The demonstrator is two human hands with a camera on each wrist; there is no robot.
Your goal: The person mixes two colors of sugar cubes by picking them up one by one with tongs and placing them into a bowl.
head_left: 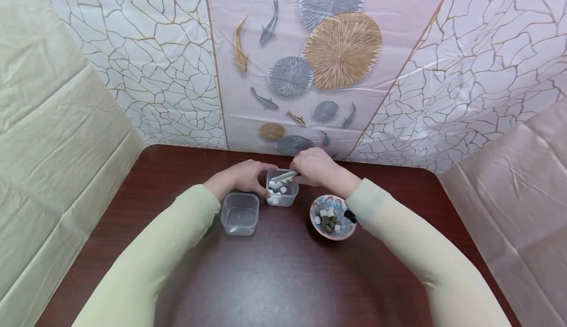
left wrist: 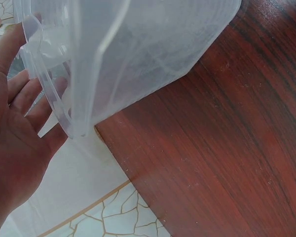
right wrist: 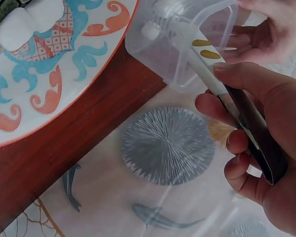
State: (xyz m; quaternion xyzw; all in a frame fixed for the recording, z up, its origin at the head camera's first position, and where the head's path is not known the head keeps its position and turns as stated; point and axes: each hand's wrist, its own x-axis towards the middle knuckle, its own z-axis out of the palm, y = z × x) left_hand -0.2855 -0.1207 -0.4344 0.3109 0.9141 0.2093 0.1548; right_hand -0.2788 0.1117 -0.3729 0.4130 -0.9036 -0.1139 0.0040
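Note:
My left hand [head_left: 245,175] grips a small clear plastic container [head_left: 283,201] from its left side, thumb at the near corner. White cubes [head_left: 283,189] lie inside it. My right hand [head_left: 315,165] holds tongs [right wrist: 251,128] with a dark handle and white, gold-marked arms. Their tips reach down into that container; whether they pinch a cube is unclear. Right of it, partly under the right sleeve, stands a patterned bowl [head_left: 328,200] with white cubes and brownish-green pieces [head_left: 329,222].
A second clear plastic container [head_left: 240,229] stands just left of the held one and fills much of the left wrist view. Everything rests on a dark reddish wooden table [head_left: 266,277]. Patterned cloth [head_left: 177,95] hangs behind the far edge, with plain cloth at both sides.

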